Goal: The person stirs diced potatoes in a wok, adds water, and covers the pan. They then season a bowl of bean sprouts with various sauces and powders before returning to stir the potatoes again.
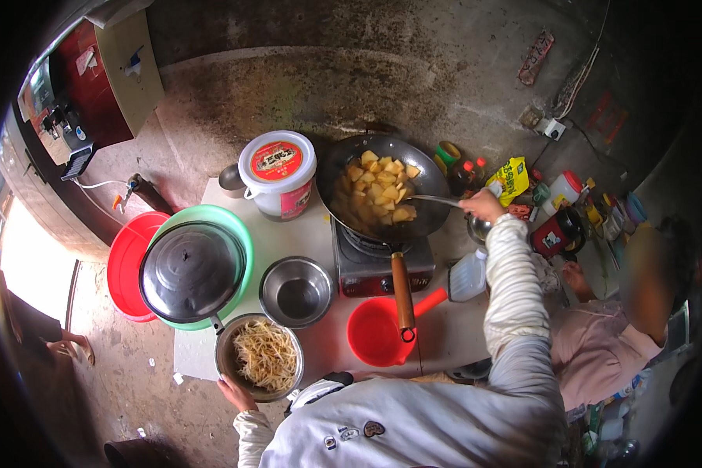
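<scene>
My right hand grips the metal handle of a cooking utensil, whose far end reaches into the food in a dark wok. Pieces of what look like potato lie in the wok, with brownish liquid about them. The wok stands on a portable stove, its wooden handle pointing towards me. At the near left, my left hand holds the rim of a metal bowl of pale bean sprouts. An empty-looking steel bowl is beside it.
A red plastic ladle sits below the wok's handle. A metal lid rests on a green basin, by a red basin. A lidded white bucket stands left of the wok. Bottles and packets crowd the right, near another person.
</scene>
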`<action>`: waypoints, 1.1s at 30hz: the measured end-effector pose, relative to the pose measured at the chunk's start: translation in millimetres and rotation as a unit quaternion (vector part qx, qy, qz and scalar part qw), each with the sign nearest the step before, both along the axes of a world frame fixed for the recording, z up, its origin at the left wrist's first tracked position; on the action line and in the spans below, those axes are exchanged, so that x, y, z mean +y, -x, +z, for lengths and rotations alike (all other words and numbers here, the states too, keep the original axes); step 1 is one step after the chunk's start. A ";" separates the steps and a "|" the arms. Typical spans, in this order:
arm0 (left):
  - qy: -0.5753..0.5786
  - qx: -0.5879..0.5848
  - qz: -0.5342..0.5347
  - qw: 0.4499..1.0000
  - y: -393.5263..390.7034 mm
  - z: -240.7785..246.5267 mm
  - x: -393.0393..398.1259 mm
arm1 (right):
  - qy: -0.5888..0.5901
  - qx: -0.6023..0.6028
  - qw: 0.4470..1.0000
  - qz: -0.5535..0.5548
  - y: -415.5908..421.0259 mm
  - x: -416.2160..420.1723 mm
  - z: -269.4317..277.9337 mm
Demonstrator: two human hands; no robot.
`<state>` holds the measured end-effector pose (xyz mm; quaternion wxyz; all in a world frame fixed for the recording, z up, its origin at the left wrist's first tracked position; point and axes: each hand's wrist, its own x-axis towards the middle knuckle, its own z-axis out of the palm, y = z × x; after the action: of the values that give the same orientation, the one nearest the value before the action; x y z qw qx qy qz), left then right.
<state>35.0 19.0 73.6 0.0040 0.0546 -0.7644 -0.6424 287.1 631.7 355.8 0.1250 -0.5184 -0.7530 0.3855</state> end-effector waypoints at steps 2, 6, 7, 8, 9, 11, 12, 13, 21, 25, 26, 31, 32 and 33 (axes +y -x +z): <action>-0.005 -0.001 -0.016 1.000 4.7 -7.3 1.8 | 0.026 0.064 0.998 -0.002 3.4 7.1 -39.4; 0.032 0.002 -0.023 0.999 4.8 -8.4 -4.5 | -0.129 0.101 0.985 0.051 30.7 -20.6 -53.7; 0.041 0.000 -0.023 0.999 4.1 -6.8 -4.1 | -0.161 0.105 0.979 0.069 32.2 -23.4 -48.7; 0.049 -0.002 -0.025 0.998 4.5 -6.1 -4.2 | -0.193 0.109 0.971 0.086 32.8 -26.2 -42.1; 0.045 -0.002 -0.028 0.999 8.2 -8.8 -3.5 | -0.228 0.086 0.965 0.099 30.2 -30.5 -32.1; 0.040 -0.006 -0.027 0.999 8.5 -17.2 -9.9 | -0.293 0.039 0.946 0.132 30.1 -42.1 -7.8; 0.046 -0.015 -0.035 0.998 7.8 -12.9 -7.7 | -0.357 -0.018 0.920 0.158 27.9 -52.3 11.4; 0.045 -0.009 -0.035 0.998 8.5 -11.1 -6.7 | -0.382 -0.055 0.904 0.186 27.9 -67.9 33.6; 0.037 -0.009 -0.028 0.999 -0.3 1.1 -4.2 | -0.571 -0.163 0.750 0.292 1.2 -134.0 119.2; 0.040 -0.010 -0.039 0.998 3.6 5.5 1.1 | -0.577 -0.219 0.728 0.299 -12.4 -170.4 159.7; 0.045 -0.010 -0.037 0.998 1.7 6.1 -3.3 | -0.567 -0.231 0.728 0.309 -10.8 -175.4 160.0; 0.024 0.001 -0.043 0.999 2.9 4.8 0.4 | -0.563 -0.282 0.721 0.289 12.1 -162.5 109.2; 0.027 -0.003 -0.051 0.998 4.7 3.3 0.8 | -0.568 -0.285 0.721 0.275 17.3 -151.0 88.4; 0.031 -0.007 -0.055 0.998 5.6 1.1 -1.1 | -0.584 -0.310 0.707 0.250 22.1 -137.6 67.7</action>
<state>29.4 17.9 74.7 -0.0352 0.0165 -0.7859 -0.6171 265.0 494.1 423.5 0.0614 -0.2249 -0.9259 -0.2972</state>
